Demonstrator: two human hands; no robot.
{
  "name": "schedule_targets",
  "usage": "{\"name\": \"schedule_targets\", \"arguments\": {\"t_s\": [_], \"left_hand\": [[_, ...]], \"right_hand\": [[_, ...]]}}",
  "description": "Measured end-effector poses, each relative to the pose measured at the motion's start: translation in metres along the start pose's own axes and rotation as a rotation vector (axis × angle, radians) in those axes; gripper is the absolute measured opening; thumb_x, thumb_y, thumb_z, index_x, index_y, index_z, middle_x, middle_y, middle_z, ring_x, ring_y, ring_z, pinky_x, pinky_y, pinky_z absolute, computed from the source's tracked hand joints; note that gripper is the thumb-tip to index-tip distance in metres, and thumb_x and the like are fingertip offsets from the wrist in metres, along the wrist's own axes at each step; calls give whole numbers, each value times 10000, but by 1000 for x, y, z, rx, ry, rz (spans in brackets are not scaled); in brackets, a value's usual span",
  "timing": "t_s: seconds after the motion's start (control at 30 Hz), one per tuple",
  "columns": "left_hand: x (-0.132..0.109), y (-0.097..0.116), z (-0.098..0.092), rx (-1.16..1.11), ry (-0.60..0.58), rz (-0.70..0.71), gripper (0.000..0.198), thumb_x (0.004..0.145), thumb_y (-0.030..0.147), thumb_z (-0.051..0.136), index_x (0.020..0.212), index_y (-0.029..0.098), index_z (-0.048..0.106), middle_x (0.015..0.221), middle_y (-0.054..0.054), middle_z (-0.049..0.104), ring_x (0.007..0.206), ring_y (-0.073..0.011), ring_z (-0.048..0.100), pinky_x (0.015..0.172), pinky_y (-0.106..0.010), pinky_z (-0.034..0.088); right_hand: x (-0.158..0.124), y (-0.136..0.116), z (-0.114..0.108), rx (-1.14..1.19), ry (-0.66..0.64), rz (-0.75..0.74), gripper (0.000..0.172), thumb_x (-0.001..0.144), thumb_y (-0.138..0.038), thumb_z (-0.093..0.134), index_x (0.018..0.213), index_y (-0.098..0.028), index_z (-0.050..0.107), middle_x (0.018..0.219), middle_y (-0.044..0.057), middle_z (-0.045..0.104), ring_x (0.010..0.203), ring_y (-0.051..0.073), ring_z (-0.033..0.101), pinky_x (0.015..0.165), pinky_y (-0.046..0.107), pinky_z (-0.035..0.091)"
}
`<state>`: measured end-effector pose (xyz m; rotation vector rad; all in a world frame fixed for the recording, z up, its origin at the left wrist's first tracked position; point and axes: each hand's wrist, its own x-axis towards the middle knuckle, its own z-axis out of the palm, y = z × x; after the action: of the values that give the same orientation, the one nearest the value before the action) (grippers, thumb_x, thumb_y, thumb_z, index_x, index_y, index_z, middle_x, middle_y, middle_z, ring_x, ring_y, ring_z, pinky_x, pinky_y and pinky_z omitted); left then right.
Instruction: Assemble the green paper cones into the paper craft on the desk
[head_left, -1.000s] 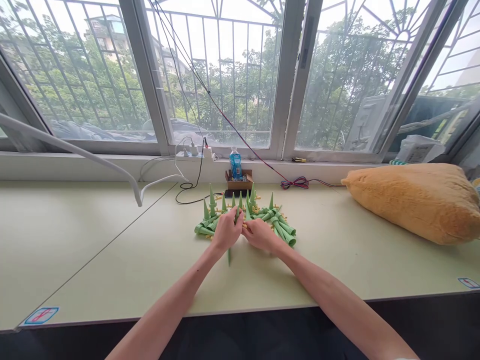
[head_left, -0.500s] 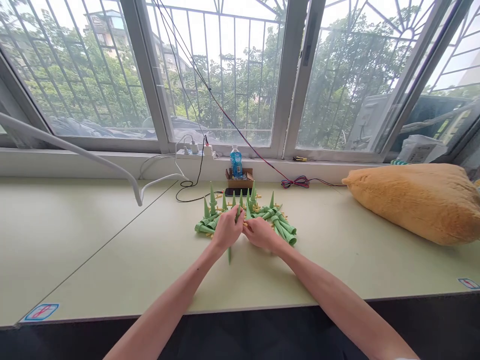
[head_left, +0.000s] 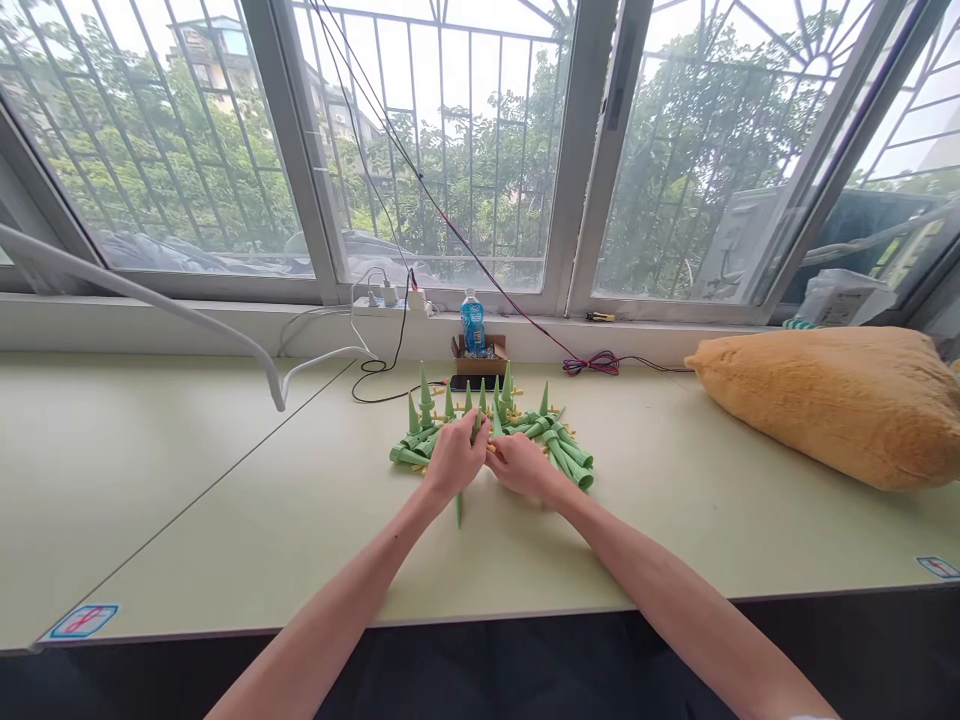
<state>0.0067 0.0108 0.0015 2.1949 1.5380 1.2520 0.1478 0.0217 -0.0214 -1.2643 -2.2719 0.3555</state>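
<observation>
My left hand (head_left: 456, 456) is closed around a green cone-shaped piece (head_left: 476, 424), whose lower part the fingers hide. A thin green tip (head_left: 459, 510) sticks out beneath that hand. Right beside it, my right hand (head_left: 517, 464) pinches a small yellow piece (head_left: 491, 448) against what the left hand holds. Green cones (head_left: 424, 395) with yellow pegs stand upright in a row behind both hands. More green cones (head_left: 574, 462) lie on their sides to the right, and others (head_left: 409, 455) lie to the left.
A small cardboard box (head_left: 480, 367) with a blue-labelled bottle (head_left: 472, 325) is at the back, behind a dark phone (head_left: 474, 383). Cables (head_left: 592, 364) and a power strip (head_left: 390, 305) are near the window. An orange plush cushion (head_left: 825, 405) lies at right; a white tube (head_left: 187, 305) crosses the left.
</observation>
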Motion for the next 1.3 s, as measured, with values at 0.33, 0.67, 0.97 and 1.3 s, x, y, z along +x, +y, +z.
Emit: {"name": "schedule_targets", "arguments": {"t_s": [0.33,0.67,0.97,1.3], "left_hand": [[0,-3,1,-6,7,25,240,923,382,390,809,211,513,602,7,569,492,-145,503,535,-253,365],[0,-2,1,-10,3,39,212,923,358,389,804,217,492,603,19,562,484,-139,483,541,-255,354],[0,-3,2,-4,3,40,199,920,343,395,799,219,492,610,21,567,493,-139,479,547,-252,346],[0,-2,1,-3,1,38,193,917,336,402,800,215,495,614,20,569,494,-136,478,551,-252,352]], "right_hand": [[-1,-1,-2,-11,-4,-2,381,944,-368,401,621,-173,457,556,-22,433,512,83,317,525,219,205],[-1,-2,-4,-45,-8,-15,380,946,-354,397,621,-172,471,548,-22,413,510,90,293,508,220,188],[-1,0,-1,-13,5,-31,369,940,-347,389,615,-178,435,540,-26,399,505,89,292,512,230,190],[-1,-1,-3,-20,-1,-20,366,936,-339,392,609,-179,420,541,-27,395,511,89,285,514,235,185]]}}
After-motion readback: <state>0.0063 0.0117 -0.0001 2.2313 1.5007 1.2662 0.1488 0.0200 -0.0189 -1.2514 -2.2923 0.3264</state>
